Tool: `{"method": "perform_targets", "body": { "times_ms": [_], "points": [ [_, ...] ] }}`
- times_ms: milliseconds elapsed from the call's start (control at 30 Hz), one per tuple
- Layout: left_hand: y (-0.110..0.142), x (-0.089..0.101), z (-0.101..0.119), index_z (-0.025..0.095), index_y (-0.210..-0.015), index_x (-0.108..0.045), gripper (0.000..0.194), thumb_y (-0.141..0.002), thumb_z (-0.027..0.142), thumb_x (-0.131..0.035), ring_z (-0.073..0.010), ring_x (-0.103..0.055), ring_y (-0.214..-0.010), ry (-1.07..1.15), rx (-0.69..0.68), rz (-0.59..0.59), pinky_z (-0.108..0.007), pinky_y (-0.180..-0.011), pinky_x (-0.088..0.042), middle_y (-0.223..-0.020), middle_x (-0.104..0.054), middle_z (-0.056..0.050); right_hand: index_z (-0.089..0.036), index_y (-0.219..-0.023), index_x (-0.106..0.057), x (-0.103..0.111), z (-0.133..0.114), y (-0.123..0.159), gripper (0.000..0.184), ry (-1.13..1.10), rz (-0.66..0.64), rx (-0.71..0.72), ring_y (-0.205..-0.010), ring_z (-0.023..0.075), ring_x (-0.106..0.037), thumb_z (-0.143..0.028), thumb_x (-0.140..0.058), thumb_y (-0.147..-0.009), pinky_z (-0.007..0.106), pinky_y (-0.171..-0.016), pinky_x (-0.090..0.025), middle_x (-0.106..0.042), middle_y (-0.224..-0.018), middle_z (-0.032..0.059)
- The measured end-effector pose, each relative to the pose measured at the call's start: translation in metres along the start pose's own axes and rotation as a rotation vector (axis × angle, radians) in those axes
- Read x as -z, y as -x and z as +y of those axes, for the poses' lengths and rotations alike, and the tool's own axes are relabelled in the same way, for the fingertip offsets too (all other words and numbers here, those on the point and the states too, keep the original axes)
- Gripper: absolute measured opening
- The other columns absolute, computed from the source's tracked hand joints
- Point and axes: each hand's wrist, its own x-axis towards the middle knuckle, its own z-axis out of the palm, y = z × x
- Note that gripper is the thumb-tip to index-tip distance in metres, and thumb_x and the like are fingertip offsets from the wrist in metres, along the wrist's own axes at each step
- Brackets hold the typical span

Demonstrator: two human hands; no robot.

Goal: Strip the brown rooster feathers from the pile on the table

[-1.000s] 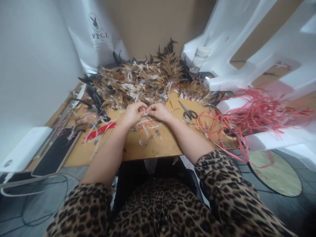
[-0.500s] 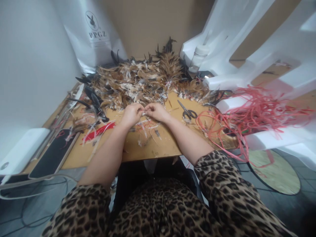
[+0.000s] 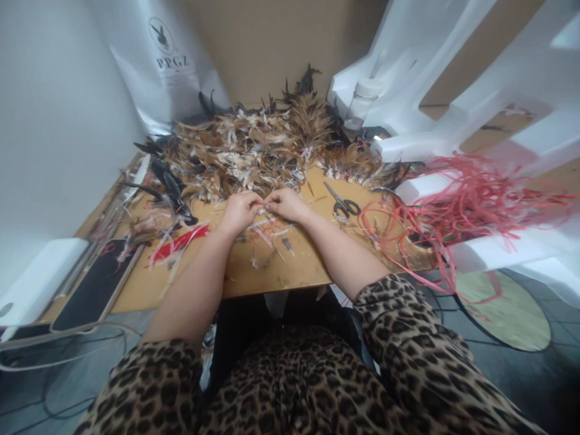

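Observation:
My left hand (image 3: pixel 241 211) and my right hand (image 3: pixel 286 204) meet over the tabletop, fingertips pinched together and touching. Between them a small whitish bit shows, too small to name; the rest is hidden by the fingers. Just beyond lies a wide heap of brown feathers (image 3: pixel 254 145) with pale quill ends. Under and in front of the hands are scattered strips of pale and pink ribbon (image 3: pixel 270 232). Scissors (image 3: pixel 342 200) with black handles lie to the right of my right hand, blades pointing away. A red strip (image 3: pixel 179 243) lies left of my left wrist.
Black feathers (image 3: pixel 167 181) lie at the left. A tangle of pink ribbon (image 3: pixel 480 199) hangs over white plastic at the right. A phone (image 3: pixel 93 287) and a white power bank (image 3: pixel 43 278) rest at the left edge. A clear bottle (image 3: pixel 361 104) stands behind.
The view has shifted slightly. My hands stay together in nearly the same place, with the fingertips moved a little. The feathers and scissors lie as before.

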Motion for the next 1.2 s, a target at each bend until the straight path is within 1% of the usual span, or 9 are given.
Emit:
{"method": "perform_targets", "body": {
  "times_ms": [167, 367, 633, 900, 1200],
  "points": [
    [0.0, -0.001, -0.001, 0.017, -0.075, -0.067, 0.013, -0.073, 0.017, -0.054, -0.0161, -0.058, -0.072, -0.009, 0.002, 0.007, -0.027, -0.07, -0.044, -0.075, -0.065, -0.005, -0.013, -0.079, -0.071, -0.003, 0.005, -0.003, 0.017, 0.022, 0.019, 0.01, -0.059, 0.0077, -0.048, -0.024, -0.061, -0.071, 0.019, -0.058, -0.033, -0.063, -0.064, -0.0009],
    [0.0, -0.001, 0.0, 0.017, -0.074, -0.066, 0.011, -0.072, 0.018, -0.055, -0.0155, -0.057, -0.072, -0.005, 0.013, 0.003, -0.026, -0.07, -0.043, -0.075, -0.065, -0.004, -0.012, -0.076, -0.069, -0.002, 0.004, -0.002, 0.015, 0.016, 0.025, 0.017, -0.062, 0.0082, -0.051, -0.024, -0.061, -0.071, 0.019, -0.058, -0.034, -0.064, -0.067, 0.0001],
    [0.0, -0.001, 0.001, 0.017, -0.073, -0.066, 0.01, -0.071, 0.016, -0.055, -0.0153, -0.057, -0.071, 0.001, 0.005, 0.01, -0.026, -0.068, -0.043, -0.074, -0.064, -0.005, -0.013, -0.08, -0.07, -0.003, 0.007, -0.004, 0.017, 0.028, 0.034, 0.057, -0.061, 0.0079, -0.051, -0.019, -0.056, -0.072, 0.019, -0.06, -0.035, -0.065, -0.069, 0.0],
    [0.001, -0.004, -0.005, 0.018, -0.077, -0.067, 0.014, -0.073, 0.017, -0.054, -0.016, -0.058, -0.074, -0.017, 0.0, 0.019, -0.027, -0.071, -0.043, -0.077, -0.065, -0.005, -0.015, -0.08, -0.072, -0.005, 0.01, -0.007, 0.016, 0.021, 0.034, 0.045, -0.062, 0.0083, -0.051, -0.024, -0.06, -0.072, 0.019, -0.06, -0.034, -0.066, -0.068, -0.0008],
    [0.002, -0.005, -0.008, 0.018, -0.075, -0.067, 0.013, -0.075, 0.021, -0.055, -0.016, -0.059, -0.073, -0.028, 0.001, 0.043, -0.026, -0.071, -0.043, -0.076, -0.065, -0.004, -0.014, -0.077, -0.071, -0.001, 0.005, -0.005, 0.015, 0.001, 0.022, 0.029, -0.059, 0.0074, -0.05, -0.022, -0.06, -0.072, 0.019, -0.059, -0.034, -0.064, -0.065, -0.0008]
  ]
}}
